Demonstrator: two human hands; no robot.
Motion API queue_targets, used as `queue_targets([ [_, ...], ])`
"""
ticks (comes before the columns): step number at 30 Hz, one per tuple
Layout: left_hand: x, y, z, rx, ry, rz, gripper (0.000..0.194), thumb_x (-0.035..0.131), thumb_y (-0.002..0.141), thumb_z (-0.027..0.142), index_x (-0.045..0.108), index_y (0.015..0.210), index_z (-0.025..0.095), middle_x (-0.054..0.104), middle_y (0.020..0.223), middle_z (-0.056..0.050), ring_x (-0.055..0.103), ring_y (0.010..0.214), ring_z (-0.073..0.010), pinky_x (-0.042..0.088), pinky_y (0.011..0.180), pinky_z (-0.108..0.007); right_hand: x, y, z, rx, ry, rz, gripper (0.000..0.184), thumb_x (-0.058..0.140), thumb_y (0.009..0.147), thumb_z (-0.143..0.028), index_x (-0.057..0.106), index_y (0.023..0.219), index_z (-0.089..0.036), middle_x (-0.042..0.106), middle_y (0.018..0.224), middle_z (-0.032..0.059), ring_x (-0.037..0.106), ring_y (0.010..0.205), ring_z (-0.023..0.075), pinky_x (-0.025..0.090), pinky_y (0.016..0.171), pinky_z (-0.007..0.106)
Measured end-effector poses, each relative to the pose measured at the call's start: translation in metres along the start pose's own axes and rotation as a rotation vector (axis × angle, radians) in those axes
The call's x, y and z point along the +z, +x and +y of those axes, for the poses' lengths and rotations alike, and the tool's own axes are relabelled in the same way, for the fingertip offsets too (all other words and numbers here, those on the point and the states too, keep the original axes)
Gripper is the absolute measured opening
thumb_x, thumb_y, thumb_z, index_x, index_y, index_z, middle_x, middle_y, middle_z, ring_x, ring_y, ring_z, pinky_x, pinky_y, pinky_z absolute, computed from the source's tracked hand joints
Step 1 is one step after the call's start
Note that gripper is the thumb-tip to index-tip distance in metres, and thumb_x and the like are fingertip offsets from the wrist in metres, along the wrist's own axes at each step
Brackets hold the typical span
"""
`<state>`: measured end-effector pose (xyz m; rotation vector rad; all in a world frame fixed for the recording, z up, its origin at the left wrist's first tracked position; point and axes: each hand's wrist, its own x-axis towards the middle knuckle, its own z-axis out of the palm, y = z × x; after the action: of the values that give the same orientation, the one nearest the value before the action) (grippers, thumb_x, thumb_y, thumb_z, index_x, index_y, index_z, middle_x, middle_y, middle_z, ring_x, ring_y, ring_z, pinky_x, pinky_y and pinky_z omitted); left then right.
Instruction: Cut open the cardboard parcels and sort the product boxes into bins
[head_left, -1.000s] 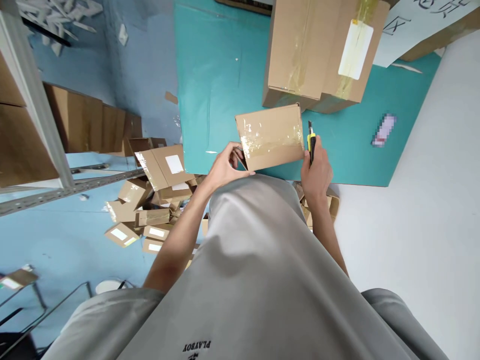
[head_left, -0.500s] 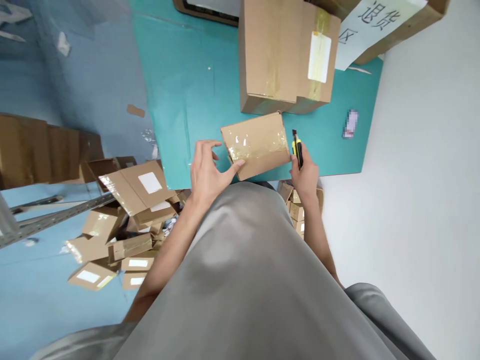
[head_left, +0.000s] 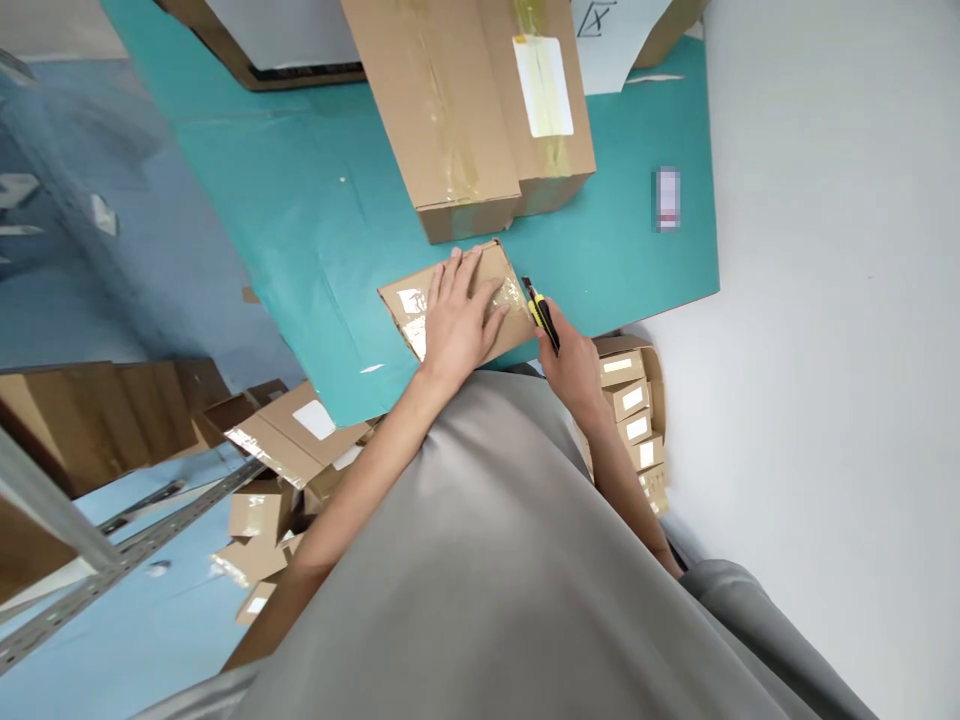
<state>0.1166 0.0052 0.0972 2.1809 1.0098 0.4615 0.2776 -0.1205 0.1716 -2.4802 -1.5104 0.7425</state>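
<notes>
A small cardboard box with shiny clear tape lies on the teal table, close to my body. My left hand rests flat on its top, fingers spread. Wrapped in my right hand is a yellow and black box cutter. Its dark tip points up and away, right beside the box's right edge. I cannot tell whether the tip touches the cardboard.
Larger taped boxes stand just behind the small one. A blurred pale item lies at the table's right. Opened cartons are heaped on the floor at left, near a metal rack. Labelled boxes fill a carton at right.
My left hand has gone from the box's left edge to flat on its top. The box cutter stays in my right hand, now nearer the box's right edge. The view has turned.
</notes>
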Motion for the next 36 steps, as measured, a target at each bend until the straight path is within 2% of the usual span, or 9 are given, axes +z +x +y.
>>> queue_targets([
  [4, 0.000, -0.001, 0.004, -0.035, 0.016, 0.013, 0.047, 0.057, 0.112, 0.057, 0.069, 0.151, 0.032, 0.043, 0.186, -0.007, 0.029, 0.178, -0.0370, 0.022, 0.146, -0.068, -0.005, 0.001, -0.006, 0.007, -0.028, -0.066, 0.063, 0.035, 0.118, -0.032, 0.043, 0.179, -0.015, 0.069, 0.164, 0.0196, 0.076, 0.136, 0.0356, 0.063, 0.110, 0.049],
  [8, 0.007, 0.002, 0.009, -0.077, 0.016, 0.032, 0.046, 0.060, 0.110, 0.051, 0.068, 0.152, 0.034, 0.044, 0.186, -0.005, 0.028, 0.178, -0.0375, 0.018, 0.147, -0.069, -0.010, 0.009, -0.006, 0.002, -0.043, -0.132, 0.065, 0.032, 0.118, -0.031, 0.040, 0.180, -0.014, 0.072, 0.160, 0.0202, 0.077, 0.134, 0.0359, 0.063, 0.108, 0.048],
  [18, 0.013, 0.001, 0.010, -0.128, 0.056, 0.051, 0.047, 0.059, 0.112, 0.056, 0.068, 0.152, 0.033, 0.044, 0.186, -0.005, 0.027, 0.179, -0.0369, 0.016, 0.148, -0.066, -0.034, 0.023, -0.015, 0.012, -0.093, -0.309, 0.068, 0.031, 0.118, -0.027, 0.030, 0.185, -0.016, 0.073, 0.158, 0.0190, 0.079, 0.125, 0.0350, 0.062, 0.106, 0.046],
  [22, 0.013, 0.000, 0.011, -0.123, 0.053, 0.075, 0.046, 0.057, 0.113, 0.055, 0.069, 0.152, 0.033, 0.047, 0.184, -0.006, 0.029, 0.178, -0.0363, 0.019, 0.147, -0.068, -0.038, 0.025, -0.019, 0.011, -0.101, -0.321, 0.069, 0.029, 0.118, -0.025, 0.027, 0.185, -0.014, 0.070, 0.162, 0.0198, 0.078, 0.127, 0.0343, 0.061, 0.108, 0.045],
  [28, 0.013, 0.000, 0.012, -0.139, 0.038, 0.062, 0.046, 0.057, 0.113, 0.056, 0.069, 0.150, 0.033, 0.045, 0.185, -0.007, 0.028, 0.179, -0.0370, 0.016, 0.147, -0.068, -0.038, 0.026, -0.021, 0.032, -0.134, -0.340, 0.068, 0.028, 0.119, -0.026, 0.024, 0.186, -0.017, 0.070, 0.160, 0.0202, 0.078, 0.126, 0.0335, 0.062, 0.107, 0.045],
  [36, 0.013, 0.001, 0.017, -0.158, 0.024, 0.058, 0.049, 0.055, 0.113, 0.058, 0.065, 0.153, 0.033, 0.043, 0.186, -0.006, 0.024, 0.180, -0.0349, 0.014, 0.148, -0.065, -0.035, 0.024, -0.041, 0.097, -0.290, -0.368, 0.076, 0.033, 0.119, -0.022, 0.004, 0.189, -0.023, 0.076, 0.143, 0.0225, 0.083, 0.112, 0.0288, 0.067, 0.100, 0.043],
])
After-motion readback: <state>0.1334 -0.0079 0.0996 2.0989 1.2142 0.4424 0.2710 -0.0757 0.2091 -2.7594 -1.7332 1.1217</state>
